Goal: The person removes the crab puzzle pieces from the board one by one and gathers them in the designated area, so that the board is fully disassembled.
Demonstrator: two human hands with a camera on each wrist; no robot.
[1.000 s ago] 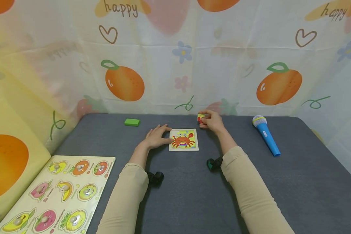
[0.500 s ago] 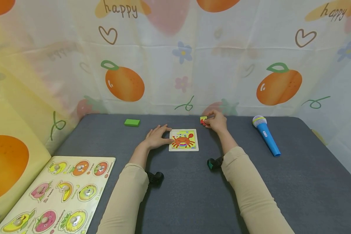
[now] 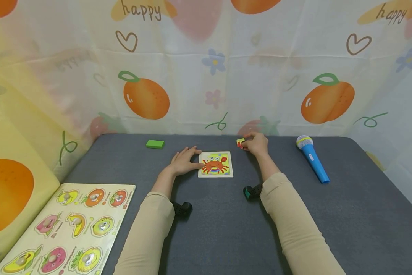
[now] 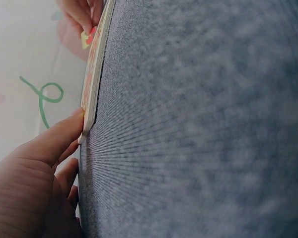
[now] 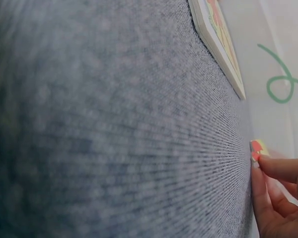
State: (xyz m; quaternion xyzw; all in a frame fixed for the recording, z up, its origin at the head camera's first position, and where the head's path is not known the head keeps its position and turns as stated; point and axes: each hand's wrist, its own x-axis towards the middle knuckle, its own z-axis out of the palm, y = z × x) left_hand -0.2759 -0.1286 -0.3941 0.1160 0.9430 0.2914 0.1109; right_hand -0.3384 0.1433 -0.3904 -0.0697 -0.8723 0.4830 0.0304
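In the head view, a white-framed crab puzzle (image 3: 215,164) lies flat on the dark table. My left hand (image 3: 184,162) rests at its left side, fingers extended, with the thumb touching the puzzle's edge. The left wrist view shows that thumb (image 4: 64,131) on the frame's corner. Beyond the puzzle to the right, my right hand (image 3: 257,145) pinches a small yellow-and-red puzzle piece (image 3: 240,143) between thumb and fingers. In the right wrist view the piece (image 5: 257,148) is close to the tabletop, partly covered by the fingertips; whether it touches the table I cannot tell.
A green block (image 3: 155,144) lies at the back left. To the right is a blue toy microphone (image 3: 313,159). A fruit knob-puzzle board (image 3: 63,225) fills the front left. A printed cloth (image 3: 188,76) hangs behind the table's far edge.
My right hand has shifted slightly right with the puzzle piece, which is now lower and tilted flatter. The left hand and the crab puzzle have stayed in place.
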